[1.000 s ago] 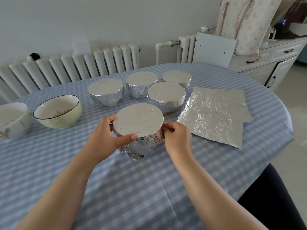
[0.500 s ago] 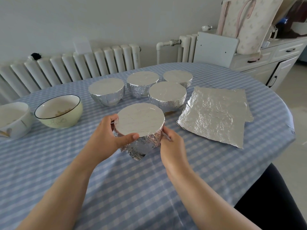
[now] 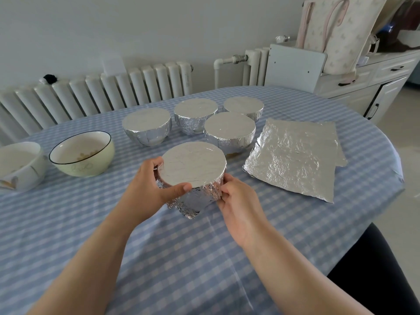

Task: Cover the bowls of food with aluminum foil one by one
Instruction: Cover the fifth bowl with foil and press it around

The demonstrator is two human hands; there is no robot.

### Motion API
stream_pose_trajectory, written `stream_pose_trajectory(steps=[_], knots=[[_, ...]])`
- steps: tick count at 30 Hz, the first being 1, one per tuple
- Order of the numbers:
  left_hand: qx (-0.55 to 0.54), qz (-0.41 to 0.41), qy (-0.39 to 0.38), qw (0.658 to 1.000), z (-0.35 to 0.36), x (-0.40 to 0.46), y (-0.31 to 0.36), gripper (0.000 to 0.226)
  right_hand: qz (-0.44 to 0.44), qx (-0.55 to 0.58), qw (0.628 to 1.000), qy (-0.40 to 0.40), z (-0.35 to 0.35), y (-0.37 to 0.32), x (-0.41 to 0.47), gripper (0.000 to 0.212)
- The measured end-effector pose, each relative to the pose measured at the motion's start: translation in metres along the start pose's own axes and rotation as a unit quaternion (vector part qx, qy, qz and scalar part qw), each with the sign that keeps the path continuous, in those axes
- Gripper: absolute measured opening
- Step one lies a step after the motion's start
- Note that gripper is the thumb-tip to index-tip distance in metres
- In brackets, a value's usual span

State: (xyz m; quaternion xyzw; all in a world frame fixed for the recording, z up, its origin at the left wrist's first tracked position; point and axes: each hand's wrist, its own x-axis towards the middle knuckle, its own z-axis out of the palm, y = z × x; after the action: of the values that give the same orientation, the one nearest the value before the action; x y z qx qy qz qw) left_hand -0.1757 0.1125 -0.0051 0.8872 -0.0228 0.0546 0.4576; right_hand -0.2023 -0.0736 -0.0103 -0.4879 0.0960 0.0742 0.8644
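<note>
A foil-covered bowl (image 3: 193, 164) stands in front of me on the blue checked table (image 3: 181, 258). My left hand (image 3: 147, 189) grips its left rim, thumb curled over the near edge. My right hand (image 3: 238, 205) pinches the crinkled foil skirt low on the bowl's right side. A loose foil corner hangs down at the near side. Behind it sit several bowls sealed in foil (image 3: 229, 130). Two uncovered bowls holding food, a green one (image 3: 83, 153) and a white one (image 3: 19, 165), stand at the left. A stack of foil sheets (image 3: 293, 155) lies flat to the right.
A white radiator (image 3: 102, 94) runs along the wall behind the table. A white cabinet (image 3: 375, 83) with a fabric bag on top stands at the back right. The table's rounded edge falls away on the right, with my dark-clothed leg (image 3: 375, 269) below it.
My right hand has slid down from the bowl's rim to the lower foil skirt and now pinches it against the side. The left hand keeps its grip on the rim.
</note>
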Motion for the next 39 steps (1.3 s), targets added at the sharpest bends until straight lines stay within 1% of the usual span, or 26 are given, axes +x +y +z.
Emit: stream_pose_trajectory(steps=[2,4,6,8,11,13,16,17,19,20,22,25,28,31,33,35,36,39], knots=[[-0.006,0.001,-0.003,1.0,0.0,0.0,-0.001,0.113,0.003,-0.021,1.0,-0.007,0.003,0.0,-0.001,0.047],[-0.005,0.004,-0.003,1.0,0.001,-0.001,0.001,0.109,0.018,-0.033,0.999,0.007,0.003,0.0,0.002,0.041],[-0.001,0.006,-0.002,1.0,0.001,-0.002,0.001,0.105,0.049,-0.017,0.998,0.046,-0.001,-0.005,0.007,0.033],[0.0,0.007,-0.004,1.0,0.001,-0.002,0.002,0.106,0.079,0.016,0.995,0.059,-0.006,-0.012,0.01,0.025],[0.012,0.001,-0.005,1.0,0.0,-0.001,0.002,0.122,0.117,0.069,0.99,0.039,-0.015,-0.021,0.009,0.024],[0.02,-0.002,-0.001,1.0,0.0,0.0,-0.001,0.125,0.131,0.093,0.987,0.014,-0.02,-0.024,0.009,0.026],[0.02,-0.005,0.002,1.0,0.001,0.001,-0.002,0.124,0.135,0.053,0.989,-0.016,-0.025,-0.03,0.009,0.031],[0.02,-0.005,0.001,1.0,0.001,0.001,-0.002,0.124,0.131,0.022,0.991,-0.011,-0.026,-0.031,0.01,0.032],[0.014,-0.005,0.001,1.0,0.002,0.0,-0.003,0.122,0.104,-0.068,0.992,0.036,-0.029,-0.032,0.014,0.036],[0.008,-0.005,0.002,1.0,0.002,0.001,-0.003,0.121,0.083,-0.114,0.988,0.064,-0.03,-0.031,0.016,0.039],[-0.004,-0.003,0.002,1.0,0.002,0.001,-0.004,0.121,0.015,-0.202,0.975,0.089,-0.028,-0.028,0.017,0.039],[-0.006,0.006,0.0,1.0,0.003,0.001,-0.003,0.121,-0.077,-0.247,0.964,0.066,-0.02,-0.021,0.013,0.038],[-0.011,0.006,0.005,1.0,0.003,0.0,-0.004,0.113,-0.122,-0.273,0.954,0.02,-0.011,-0.015,0.009,0.04],[-0.01,0.005,0.009,1.0,0.004,0.001,-0.003,0.116,-0.112,-0.256,0.96,0.008,-0.012,-0.013,0.013,0.033],[-0.008,0.001,0.013,1.0,0.004,0.001,-0.002,0.115,-0.104,-0.286,0.952,-0.001,-0.014,-0.013,0.014,0.03],[-0.004,-0.002,0.023,1.0,0.007,0.001,-0.002,0.116,-0.109,-0.341,0.934,-0.015,-0.014,-0.018,0.015,0.037],[0.003,0.002,0.029,1.0,0.009,0.001,-0.003,0.119,-0.114,-0.36,0.926,-0.016,-0.014,-0.021,0.017,0.037],[0.025,0.005,0.05,0.998,0.013,-0.003,-0.005,0.117,-0.115,-0.369,0.922,-0.004,-0.016,-0.032,0.025,0.042]])
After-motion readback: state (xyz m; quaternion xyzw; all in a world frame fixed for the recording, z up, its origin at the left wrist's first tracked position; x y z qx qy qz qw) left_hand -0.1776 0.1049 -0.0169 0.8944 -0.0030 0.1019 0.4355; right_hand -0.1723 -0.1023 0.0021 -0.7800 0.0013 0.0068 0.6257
